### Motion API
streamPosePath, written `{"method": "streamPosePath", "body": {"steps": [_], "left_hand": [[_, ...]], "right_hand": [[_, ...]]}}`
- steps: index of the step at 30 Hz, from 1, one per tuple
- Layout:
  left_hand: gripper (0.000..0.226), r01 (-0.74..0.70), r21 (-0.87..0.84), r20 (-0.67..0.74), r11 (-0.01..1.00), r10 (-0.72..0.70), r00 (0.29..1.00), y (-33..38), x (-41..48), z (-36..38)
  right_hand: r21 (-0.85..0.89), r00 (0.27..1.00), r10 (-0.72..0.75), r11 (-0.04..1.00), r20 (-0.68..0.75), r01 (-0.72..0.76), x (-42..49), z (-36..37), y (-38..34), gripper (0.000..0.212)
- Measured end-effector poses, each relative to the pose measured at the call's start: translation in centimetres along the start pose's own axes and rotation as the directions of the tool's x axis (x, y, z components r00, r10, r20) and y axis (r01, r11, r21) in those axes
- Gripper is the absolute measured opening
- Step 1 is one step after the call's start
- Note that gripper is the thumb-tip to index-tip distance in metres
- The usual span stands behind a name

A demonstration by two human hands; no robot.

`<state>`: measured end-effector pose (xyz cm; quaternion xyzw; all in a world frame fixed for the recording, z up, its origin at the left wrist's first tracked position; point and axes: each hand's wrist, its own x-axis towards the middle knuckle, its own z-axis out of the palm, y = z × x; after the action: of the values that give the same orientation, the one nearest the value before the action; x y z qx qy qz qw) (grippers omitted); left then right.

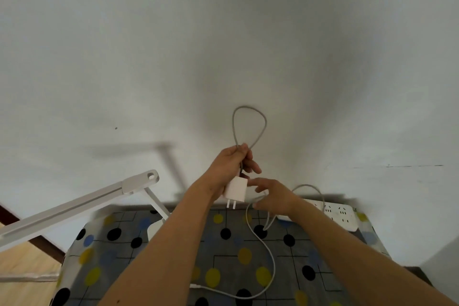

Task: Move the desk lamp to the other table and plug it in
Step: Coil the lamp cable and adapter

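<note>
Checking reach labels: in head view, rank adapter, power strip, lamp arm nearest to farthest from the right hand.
1. Adapter: just left of the right hand, gripped by the left hand.
2. Power strip: to its right.
3. Lamp arm: far left.
The right hand pinches the cable.

Your view is soft and fairly dim, light from behind you casting blurred shadows on the wall (pixel 285 62), edges bowed by wide-angle distortion.

White desk lamp (pixel 74 208) stands on dotted table (pixel 223 256), plug (pixel 236 190) above, prongs down.
</note>
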<state>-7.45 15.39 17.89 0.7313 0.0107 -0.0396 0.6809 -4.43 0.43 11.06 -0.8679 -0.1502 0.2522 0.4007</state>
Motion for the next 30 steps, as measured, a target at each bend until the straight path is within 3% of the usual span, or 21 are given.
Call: {"method": "streamPosePath", "body": {"steps": [3, 6, 7, 10, 12, 14, 16, 20, 23, 26, 28, 30], "left_hand": [[0.032, -0.028, 0.087, -0.016, 0.996, 0.029, 0.999, 0.4, 0.0, -0.4], [0.031, -0.017, 0.137, -0.019, 0.990, 0.020, 1.000, 0.3, -0.1, -1.2], [0.031, -0.008, 0.138, -0.007, 0.990, 0.009, 1.000, 0.4, -0.2, -1.3], [0.030, 0.021, 0.153, 0.054, 0.988, -0.030, 0.998, 0.8, -0.4, -0.7], [0.030, -0.001, 0.204, 0.098, 0.979, -0.019, 0.995, 1.4, -0.4, -0.3], [0.030, -0.026, 0.218, 0.086, 0.976, 0.007, 0.996, 1.8, -0.3, -0.1], [0.029, 0.005, 0.117, 0.020, 0.993, -0.008, 1.000, 1.6, -0.1, -0.2], [0.022, 0.113, -0.072, -0.090, 0.991, -0.119, 0.989, -0.3, 0.1, -0.4], [0.026, 0.120, 0.102, -0.208, 0.988, -0.097, 0.973, -2.0, 0.0, -0.9], [0.026, 0.162, 0.248, -0.245, 0.955, -0.100, 0.964, -3.5, -0.4, -1.2], [0.025, 0.170, 0.174, -0.254, 0.970, -0.123, 0.959, -4.1, -0.6, -0.9], [0.025, 0.139, 0.091, -0.250, 0.986, -0.112, 0.962, -4.0, -0.6, -0.2]], "right_hand": [[-0.114, 0.995, -0.065, 0.992, -0.080, 0.056, 0.9, 0.9, 0.0, 0.014], [-0.225, 0.964, -0.084, 0.974, -0.253, 0.026, 1.3, -0.1, 0.5, 0.015], [-0.247, 0.952, -0.102, 0.969, -0.289, 0.029, 1.4, -0.4, 0.5, 0.025], [-0.218, 0.970, -0.151, 0.970, -0.191, 0.108, 1.9, -0.4, -0.3, 0.060], [-0.270, 0.987, -0.147, 0.955, -0.067, 0.124, 2.5, 0.7, -0.6, 0.051], [-0.411, 0.994, -0.094, 0.909, -0.050, 0.065, 2.6, 1.3, -0.1, 0.032], [-0.443, 0.995, -0.054, 0.896, -0.086, 0.010, 2.4, 1.0, 1.2, 0.027], [-0.536, 0.984, 0.082, 0.830, -0.160, -0.157, 1.7, -1.3, 2.9, 0.048], [-0.621, 0.957, 0.192, 0.730, -0.215, -0.286, 1.2, -3.8, 3.5, 0.058], [-0.352, 0.959, 0.154, 0.906, -0.239, -0.234, 0.7, -6.6, 2.8, 0.037], [-0.129, 0.972, 0.092, 0.984, -0.215, -0.122, 0.3, -7.5, 1.7, 0.020], [-0.090, 0.989, 0.056, 0.994, -0.139, -0.068, -0.2, -7.1, 1.1, 0.019]]}}
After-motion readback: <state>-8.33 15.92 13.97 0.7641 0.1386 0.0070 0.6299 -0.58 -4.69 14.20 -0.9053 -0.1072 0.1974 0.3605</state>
